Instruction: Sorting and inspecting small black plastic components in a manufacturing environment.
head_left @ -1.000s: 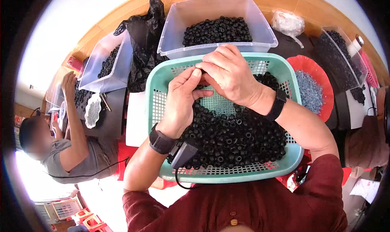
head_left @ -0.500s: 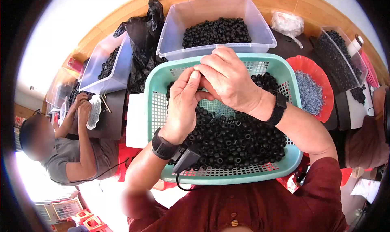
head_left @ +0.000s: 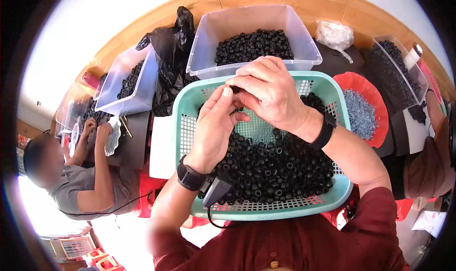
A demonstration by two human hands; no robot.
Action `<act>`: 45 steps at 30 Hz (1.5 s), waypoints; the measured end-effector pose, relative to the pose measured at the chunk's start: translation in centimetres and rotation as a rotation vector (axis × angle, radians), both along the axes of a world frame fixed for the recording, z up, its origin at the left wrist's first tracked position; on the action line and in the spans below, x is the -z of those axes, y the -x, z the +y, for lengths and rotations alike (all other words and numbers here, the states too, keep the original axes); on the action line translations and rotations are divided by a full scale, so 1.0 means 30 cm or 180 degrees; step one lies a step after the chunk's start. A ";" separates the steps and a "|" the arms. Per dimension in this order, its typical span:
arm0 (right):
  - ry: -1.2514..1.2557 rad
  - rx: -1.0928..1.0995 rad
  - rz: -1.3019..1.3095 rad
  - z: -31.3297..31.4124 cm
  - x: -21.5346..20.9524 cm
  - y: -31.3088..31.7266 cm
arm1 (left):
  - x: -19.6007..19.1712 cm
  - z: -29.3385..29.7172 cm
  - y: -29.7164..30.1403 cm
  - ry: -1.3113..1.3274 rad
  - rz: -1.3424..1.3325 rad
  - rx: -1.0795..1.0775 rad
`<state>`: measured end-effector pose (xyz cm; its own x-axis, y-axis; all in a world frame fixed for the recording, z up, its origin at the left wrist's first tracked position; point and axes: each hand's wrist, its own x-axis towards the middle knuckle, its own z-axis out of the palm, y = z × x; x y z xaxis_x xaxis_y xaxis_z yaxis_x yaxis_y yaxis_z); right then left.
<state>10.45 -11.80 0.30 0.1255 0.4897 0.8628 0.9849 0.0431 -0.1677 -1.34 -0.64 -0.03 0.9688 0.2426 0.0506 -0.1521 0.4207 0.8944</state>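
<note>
My left hand [head_left: 214, 128] and my right hand [head_left: 273, 95] meet above a green plastic basket [head_left: 266, 213]. Between their fingertips is a small black part [head_left: 234, 88], mostly covered by the fingers. The left thumb and forefinger pinch it, and the right fingers close over it from the other side. Under the hands, the basket holds a heap of small black round parts [head_left: 275, 169] with holes through them. A few thin coil springs [head_left: 260, 144] seem to lie on the heap, near a bare patch of the mesh floor.
Behind the basket stands a clear bin [head_left: 204, 45] of black parts, with a black plastic bag [head_left: 166, 81] beside it. A red scalloped dish [head_left: 380, 107] of small grey pieces sits right. Another clear bin [head_left: 142, 81] stands left, where a co-worker [head_left: 90, 176] handles things over a pale dish.
The view has shifted slightly, so the basket and bins sit lower. My fingers have changed their grip, and a bit of the black part now shows between them.
</note>
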 end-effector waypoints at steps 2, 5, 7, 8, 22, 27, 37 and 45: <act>0.0030 -0.0065 0.0088 -0.002 -0.005 0.002 | 0.002 0.009 0.004 0.0157 0.0018 0.0028; 0.0105 -0.0125 0.0111 0.000 -0.008 -0.006 | -0.004 0.017 0.001 0.0282 0.0143 0.0110; 0.0037 -0.0128 0.0013 0.003 -0.011 -0.001 | 0.003 0.027 -0.003 0.0380 0.0201 0.0136; 0.0044 -0.0127 0.0016 0.005 -0.009 -0.002 | 0.007 0.031 -0.004 0.0475 0.0262 0.0164; 0.0073 -0.0385 0.0400 0.002 -0.011 0.008 | -0.024 0.032 0.005 0.0497 0.0308 0.0258; 0.0008 -0.0705 0.1269 0.017 0.006 0.013 | -0.019 0.037 0.002 0.0616 0.0350 0.0268; 0.0117 -0.0932 0.1669 0.005 -0.012 -0.003 | 0.001 0.041 -0.006 0.0780 0.0432 0.0267; 0.0299 -0.0026 -0.0171 -0.015 -0.049 -0.018 | -0.020 0.031 -0.003 0.0894 0.0532 0.0167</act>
<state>11.00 -12.24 1.76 0.0761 0.5695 0.8185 0.9922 0.0376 -0.1184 -1.26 0.29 0.55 0.9696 0.1742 -0.1719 0.0153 0.6578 0.7530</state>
